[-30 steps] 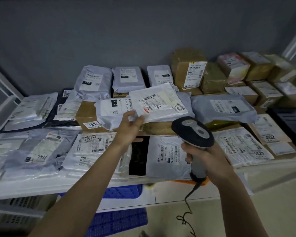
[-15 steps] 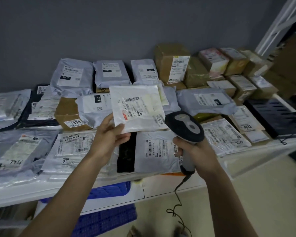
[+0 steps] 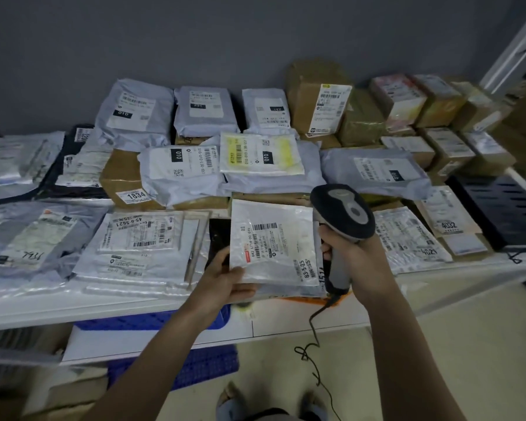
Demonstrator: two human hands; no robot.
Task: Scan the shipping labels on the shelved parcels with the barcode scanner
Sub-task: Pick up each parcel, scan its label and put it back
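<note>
A flat white plastic mailer (image 3: 272,241) with a barcode label facing up lies low over the front row of the shelf, gripped at its lower left corner by my left hand (image 3: 225,279). My right hand (image 3: 354,262) is closed around the grey handle of a black barcode scanner (image 3: 342,212), whose head sits just right of the mailer's top edge. The scanner's cable (image 3: 313,344) hangs down toward the floor. Grey mailers marked 010 (image 3: 179,168) and a yellow-labelled one (image 3: 260,153) lie behind.
The white shelf (image 3: 43,305) is packed with grey mailers, flat labelled bags and brown cardboard boxes (image 3: 316,98) along the wall. A black perforated tray (image 3: 504,208) sits at the right. Blue crates (image 3: 176,363) stand under the shelf. The floor is pale tile.
My left hand has brought the white mailer down and toward me, from above the middle row to the front row beside the scanner. The view has shifted a little.
</note>
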